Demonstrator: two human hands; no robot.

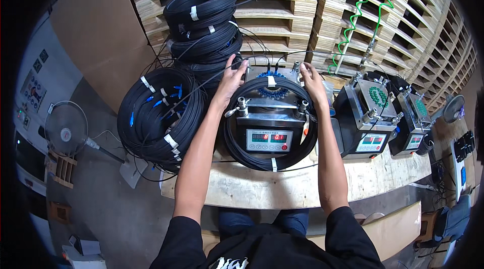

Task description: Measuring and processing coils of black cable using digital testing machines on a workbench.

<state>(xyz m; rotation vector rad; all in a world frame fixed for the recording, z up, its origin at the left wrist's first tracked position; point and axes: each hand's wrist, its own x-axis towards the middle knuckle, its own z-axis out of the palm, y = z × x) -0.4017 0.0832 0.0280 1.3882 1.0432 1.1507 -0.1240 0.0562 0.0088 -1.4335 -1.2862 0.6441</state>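
Note:
A coil of black cable [229,140], bound with white tape, is looped around the front of a bench machine [269,117]. The machine has a metal top, corner clamps and a lit red readout. Blue connectors [263,92] ring its round fixture, partly covered by the coil's upper edge. My left hand [231,81] is at the coil's upper left, thumb and fingers apart, near the machine's back left post. Across from it, my right hand [314,85] has its fingers extended at the upper right, by the back right post. Whether either palm presses the coil is unclear.
More black coils [201,42] are stacked behind on the left; a coil with blue connectors [151,118] leans nearer. Two similar machines [368,113] [411,123] stand rightward on the wooden table [242,188]. Pallets [272,12] rise behind, with green spiral hoses [355,12]. A fan [65,130] stands left.

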